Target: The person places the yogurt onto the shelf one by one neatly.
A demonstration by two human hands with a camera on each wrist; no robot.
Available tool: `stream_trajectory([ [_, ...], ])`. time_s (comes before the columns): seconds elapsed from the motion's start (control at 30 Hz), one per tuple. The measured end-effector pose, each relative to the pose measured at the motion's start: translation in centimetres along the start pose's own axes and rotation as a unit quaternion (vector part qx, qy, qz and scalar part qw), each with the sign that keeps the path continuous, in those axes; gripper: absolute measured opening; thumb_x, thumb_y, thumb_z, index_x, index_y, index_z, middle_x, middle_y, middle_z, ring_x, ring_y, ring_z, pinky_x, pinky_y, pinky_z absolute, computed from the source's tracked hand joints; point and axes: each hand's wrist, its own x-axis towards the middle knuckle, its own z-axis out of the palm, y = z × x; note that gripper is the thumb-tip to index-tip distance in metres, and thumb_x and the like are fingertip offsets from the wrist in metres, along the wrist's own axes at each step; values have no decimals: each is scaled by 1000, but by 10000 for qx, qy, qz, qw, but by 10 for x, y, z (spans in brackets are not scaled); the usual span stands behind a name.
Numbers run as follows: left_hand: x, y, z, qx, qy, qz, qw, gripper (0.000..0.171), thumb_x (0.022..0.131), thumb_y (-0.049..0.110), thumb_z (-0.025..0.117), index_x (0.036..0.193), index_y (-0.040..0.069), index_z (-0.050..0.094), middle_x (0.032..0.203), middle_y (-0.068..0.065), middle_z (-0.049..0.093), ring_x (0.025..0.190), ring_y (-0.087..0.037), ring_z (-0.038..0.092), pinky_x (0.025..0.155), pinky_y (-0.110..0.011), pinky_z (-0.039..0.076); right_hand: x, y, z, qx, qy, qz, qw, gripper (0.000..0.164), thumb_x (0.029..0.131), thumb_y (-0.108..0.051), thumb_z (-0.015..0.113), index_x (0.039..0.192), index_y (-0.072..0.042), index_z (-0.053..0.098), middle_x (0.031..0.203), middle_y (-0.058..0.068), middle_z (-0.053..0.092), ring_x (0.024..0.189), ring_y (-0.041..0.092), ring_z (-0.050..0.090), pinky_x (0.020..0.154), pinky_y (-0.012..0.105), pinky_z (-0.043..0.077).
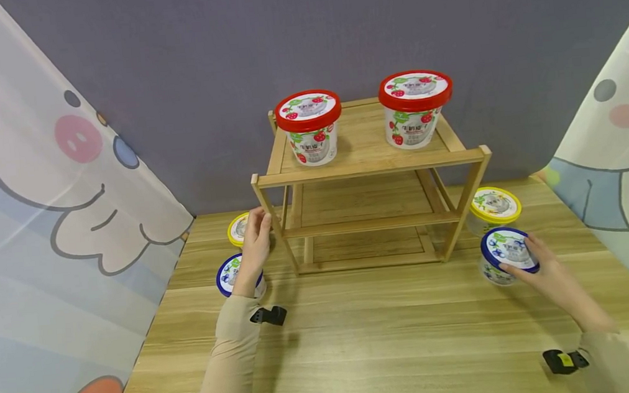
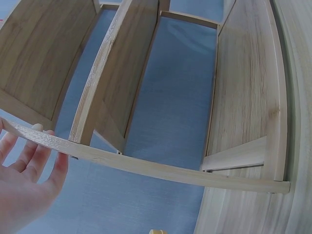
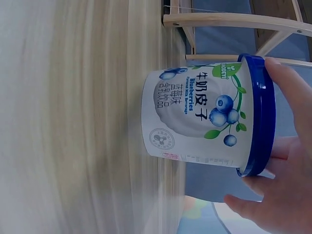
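A blue-lidded tub (image 1: 509,253) with blueberries printed on it is in my right hand (image 1: 551,275). The thumb and fingers grip its lid from the sides, as the right wrist view shows at the blue rim (image 3: 261,117). Whether the tub's base touches the table cannot be told. My left hand (image 1: 257,242) is at the front left leg of a wooden rack (image 1: 368,168). In the left wrist view its fingers (image 2: 36,163) curl round that leg (image 2: 131,165). Behind the left forearm stands another blue-lidded tub (image 1: 226,278), partly hidden.
Two red-lidded tubs (image 1: 311,128) (image 1: 413,110) stand on the rack's top shelf. A yellow-lidded tub (image 1: 234,231) is left of the rack, and another (image 1: 495,205) is right of it. A grey wall (image 1: 215,93) rises behind, with printed curtains (image 1: 29,203) at both sides.
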Motion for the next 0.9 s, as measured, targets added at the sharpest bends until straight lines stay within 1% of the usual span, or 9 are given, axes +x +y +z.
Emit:
stream_trajectory([
  [0.23, 0, 0, 0, 0, -32, 39, 10000, 24, 96, 4, 33, 113, -11, 38, 100, -21, 46, 90, -19, 45, 82, -34, 38, -1, -2, 5, 1, 219, 17, 9998, 81, 88, -32, 54, 131, 19, 9, 135, 39, 3, 115, 60, 10, 87, 69, 15],
  [0.3, 1, 0, 0, -28, -26, 74, 10000, 24, 96, 4, 33, 113, -11, 39, 100, -22, 46, 90, -20, 45, 83, -37, 38, -1, -3, 7, -3, 306, 16, 9995, 82, 88, -33, 54, 131, 19, 9, 135, 39, 3, 116, 60, 9, 88, 68, 14],
  [0.43, 1, 0, 0, -72, -30, 122, 9999, 23, 96, 3, 33, 113, -12, 38, 99, -23, 45, 89, -23, 45, 84, -46, 36, -1, -5, 12, -28, 441, 46, 9990, 81, 88, -33, 54, 130, 20, 9, 135, 39, 2, 117, 59, 9, 90, 67, 14],
  [0.63, 1, 0, 0, -68, -37, 87, 9999, 24, 96, 3, 32, 114, -12, 38, 100, -22, 45, 90, -23, 44, 85, -50, 35, -2, -9, 18, -104, 697, 94, 9975, 81, 88, -33, 54, 129, 23, 11, 135, 40, 6, 118, 57, 10, 91, 65, 14],
  [0.7, 1, 0, 0, -53, -24, 89, 9999, 24, 96, 3, 33, 113, -12, 38, 100, -22, 45, 90, -22, 45, 85, -46, 37, -3, -11, 19, -146, 779, 127, 9968, 81, 88, -33, 53, 129, 23, 12, 134, 40, 7, 119, 57, 10, 92, 65, 13],
  [0.8, 0, -1, 0, -26, 10, 159, 9999, 23, 95, 3, 33, 112, -12, 39, 99, -22, 46, 89, -17, 47, 82, -33, 40, -4, -13, 22, -207, 861, 221, 9958, 82, 88, -35, 53, 130, 21, 10, 134, 40, 7, 119, 57, 10, 93, 64, 13],
  [0.9, 3, -13, -1, -39, 36, 257, 9997, 24, 96, 5, 34, 112, -11, 40, 98, -19, 47, 87, -10, 48, 78, -23, 40, -4, -15, 24, -280, 954, 296, 9946, 82, 88, -36, 52, 130, 21, 11, 134, 41, 8, 118, 57, 12, 93, 64, 14],
])
